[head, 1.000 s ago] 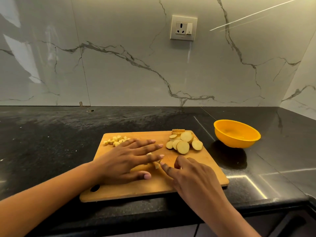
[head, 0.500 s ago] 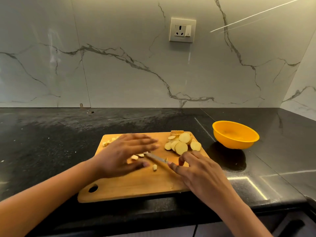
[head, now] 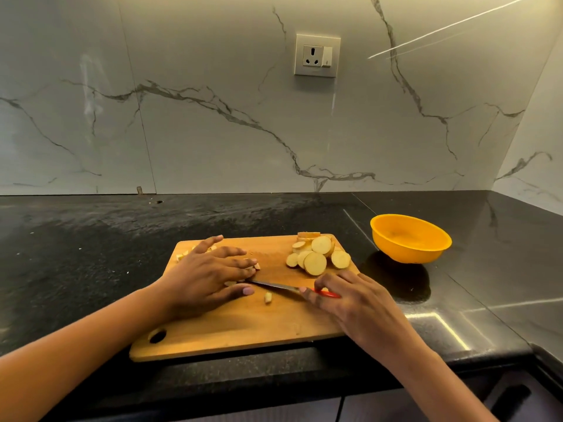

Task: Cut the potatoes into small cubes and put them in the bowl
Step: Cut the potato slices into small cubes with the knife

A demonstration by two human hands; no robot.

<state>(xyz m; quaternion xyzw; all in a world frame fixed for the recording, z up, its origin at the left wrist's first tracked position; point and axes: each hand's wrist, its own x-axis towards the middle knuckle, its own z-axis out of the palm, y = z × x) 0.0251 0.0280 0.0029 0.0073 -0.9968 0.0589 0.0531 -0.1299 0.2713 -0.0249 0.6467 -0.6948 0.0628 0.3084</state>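
Head view, from the left: a black counter (head: 76,269) carries a wooden board (head: 243,330) with a hanging hole at its near-left corner. At the board's far-left corner lies a small heap of potato cubes (head: 182,256), partly hidden by the left hand (head: 207,275). That hand lies flat on the board, its fingers straight and spread, covering a few more cut pieces at its fingertips. A knife (head: 271,285) lies low across the board, its tip reaching under the left hand's fingers. One loose cube (head: 267,297) sits just in front of the blade. Toward the board's far-right corner is a pile of round potato slices (head: 315,254); on the marble wall above it is a socket (head: 317,55). The right hand (head: 359,303) has its fingers curled round the knife's red handle, near the slices. Right of the board, apart from it, an orange bowl (head: 409,239) stands upright on the counter.
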